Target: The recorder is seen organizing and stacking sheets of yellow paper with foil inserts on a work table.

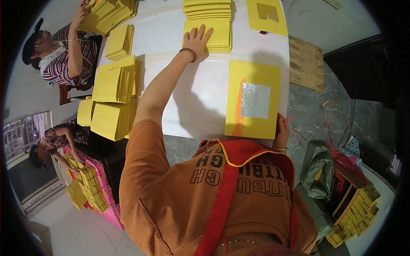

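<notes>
Yellow sheet (255, 123) lies at two o'clock on your white table (158, 38). Your left hand (196, 42), spread wide, rests on a yellow stack (220, 34) at twelve; your right hand (282, 131) meets the sheet's five-o'clock corner, its grip impossible to tell.

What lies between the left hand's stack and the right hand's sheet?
In the head view, white tabletop shows between the yellow stack and the yellow sheet.
</notes>
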### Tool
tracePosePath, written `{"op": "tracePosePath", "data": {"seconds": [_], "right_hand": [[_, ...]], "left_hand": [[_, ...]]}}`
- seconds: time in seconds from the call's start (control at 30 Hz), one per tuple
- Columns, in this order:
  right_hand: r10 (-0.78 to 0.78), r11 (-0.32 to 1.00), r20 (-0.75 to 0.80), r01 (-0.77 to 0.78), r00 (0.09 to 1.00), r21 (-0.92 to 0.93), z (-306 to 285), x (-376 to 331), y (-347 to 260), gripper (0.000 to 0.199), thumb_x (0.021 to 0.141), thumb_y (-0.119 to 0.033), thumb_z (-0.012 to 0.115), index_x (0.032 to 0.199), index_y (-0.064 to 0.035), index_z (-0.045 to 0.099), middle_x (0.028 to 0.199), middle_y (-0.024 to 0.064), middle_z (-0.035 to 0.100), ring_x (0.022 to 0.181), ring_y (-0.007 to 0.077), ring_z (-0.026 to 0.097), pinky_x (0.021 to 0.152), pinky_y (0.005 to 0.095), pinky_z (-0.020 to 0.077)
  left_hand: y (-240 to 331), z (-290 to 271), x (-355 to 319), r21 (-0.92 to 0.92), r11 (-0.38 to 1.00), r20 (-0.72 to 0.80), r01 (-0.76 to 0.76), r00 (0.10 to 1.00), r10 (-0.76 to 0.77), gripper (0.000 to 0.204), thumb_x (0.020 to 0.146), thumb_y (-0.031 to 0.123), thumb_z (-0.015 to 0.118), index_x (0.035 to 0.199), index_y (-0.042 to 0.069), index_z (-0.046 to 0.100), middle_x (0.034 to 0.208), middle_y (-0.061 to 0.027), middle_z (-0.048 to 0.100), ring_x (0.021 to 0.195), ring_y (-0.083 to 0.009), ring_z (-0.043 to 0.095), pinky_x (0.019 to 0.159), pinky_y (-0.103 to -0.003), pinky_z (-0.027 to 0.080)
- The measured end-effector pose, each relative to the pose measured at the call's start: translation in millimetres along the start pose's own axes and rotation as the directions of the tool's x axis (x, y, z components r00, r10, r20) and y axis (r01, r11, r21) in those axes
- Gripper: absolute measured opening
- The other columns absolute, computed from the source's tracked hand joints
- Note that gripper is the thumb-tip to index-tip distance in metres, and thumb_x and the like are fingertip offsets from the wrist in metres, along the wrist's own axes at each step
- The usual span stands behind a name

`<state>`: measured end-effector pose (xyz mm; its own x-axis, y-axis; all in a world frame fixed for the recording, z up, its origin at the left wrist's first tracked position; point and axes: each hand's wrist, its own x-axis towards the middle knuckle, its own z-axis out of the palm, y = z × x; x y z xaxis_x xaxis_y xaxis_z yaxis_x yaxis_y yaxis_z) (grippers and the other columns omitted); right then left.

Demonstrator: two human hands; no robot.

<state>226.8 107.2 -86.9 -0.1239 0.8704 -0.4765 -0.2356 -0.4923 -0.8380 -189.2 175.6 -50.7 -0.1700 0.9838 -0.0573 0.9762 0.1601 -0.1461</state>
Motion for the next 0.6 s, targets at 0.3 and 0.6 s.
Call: {"op": "tracePosePath", "data": {"seconds": [0.3,0.6], "right_hand": [[-0.06,0.995,0.082,0.066,0.995,-0.079,9,-5,-21,0.031,0.091,-0.019,0.048,0.117,-0.0016,0.049,0.11,0.0078,0.055,0.1,0.0175,0.053,0.084,0.0272,0.0419],[-0.404,0.719,0.345,0.527,0.847,-0.453,10,4,-26,0.028,0.085,-0.01,0.053,0.113,-0.0081,0.056,0.124,0.0064,0.044,0.111,0.0159,0.044,0.087,0.0259,0.0388]], "left_hand": [[-6,0,2,0.015,1.0,-0.032,0.006,0.999,-0.005,0.082,0.071,0.022,0.062,0.139,0.025,0.016,0.143,-0.0086,0.02,0.128,-0.0308,0.023,0.1,-0.048,0.022],[12,-17,-29,-0.169,0.98,-0.306,-0.11,0.95,0.054,0.073,0.069,0.013,0.061,0.134,0.022,0.03,0.14,-0.0141,0.025,0.125,-0.0347,0.028,0.097,-0.052,0.026]]}}
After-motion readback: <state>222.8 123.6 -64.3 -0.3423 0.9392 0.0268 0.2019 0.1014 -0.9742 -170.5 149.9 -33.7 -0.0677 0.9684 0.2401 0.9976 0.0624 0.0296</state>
